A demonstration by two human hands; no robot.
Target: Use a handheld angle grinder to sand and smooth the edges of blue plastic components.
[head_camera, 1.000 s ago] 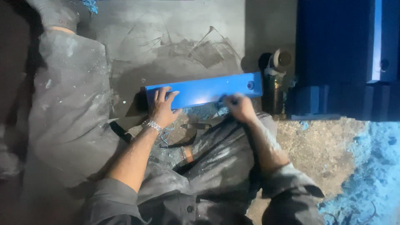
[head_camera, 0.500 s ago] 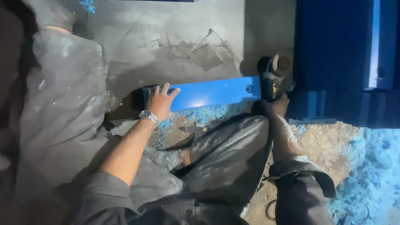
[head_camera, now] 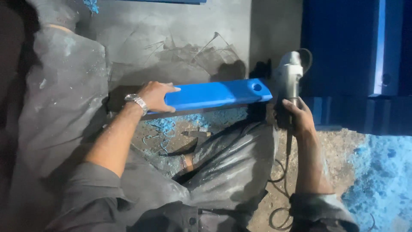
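Head view showed you seated low on a dusty grey floor (head_camera: 180, 34), looking down over your own knees. Your left hand (head_camera: 155, 95) lay palm down on the near end of a long blue bar (head_camera: 216, 93), fingers spread a little and flat across its top face, pressing rather than gripping it. A metal wristwatch (head_camera: 136, 102) sat on that wrist. The blue bar ran roughly level from your left hand toward the right, and a round hole (head_camera: 256, 87) showed near its far end. That end reached just beside the head of the angle grinder (head_camera: 288, 75).

Your right hand (head_camera: 296, 117) was wrapped around the grinder's body from below, fingers curled tight on it, with the pale grey head of the tool pointing up and away from you. A dark cable (head_camera: 283, 172) trailed from the grinder down past your right forearm and looped on the ground by your sleeve.

Under the bar, blue shavings (head_camera: 171, 126) lay scattered on the dirt, and a small tool that looked like a hammer (head_camera: 196, 134) rested among them; you could not make out more of it. Your knee, in dusty dark trousers (head_camera: 231, 163), rose just below the bar. A large blue metal panel (head_camera: 343, 51) stood behind the grinder on the right, and a heap of blue dust (head_camera: 382, 172) covered the ground at the lower right.
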